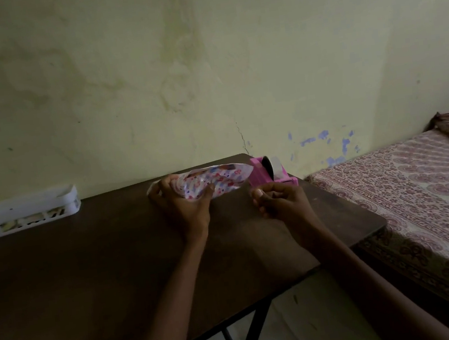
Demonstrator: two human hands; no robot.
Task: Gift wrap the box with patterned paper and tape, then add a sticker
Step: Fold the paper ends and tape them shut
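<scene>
Near the frame's middle, my left fingers (159, 187) clamp the paper-covered box (214, 181) above the table (88, 273). Just right, my right hand (279, 201) curls before the tape dispenser (271, 177); whether it pinches tape I cannot tell. I should hold the fold tight.

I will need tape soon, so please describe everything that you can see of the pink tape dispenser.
The pink tape dispenser looks like plastic. It stands upright at the far right of the dark table, close to the wall. A roll of tape with a dark core sits in it. The wrapped box covers its left end, and the right hand hovers just in front of its base; whether they touch cannot be judged.
</scene>
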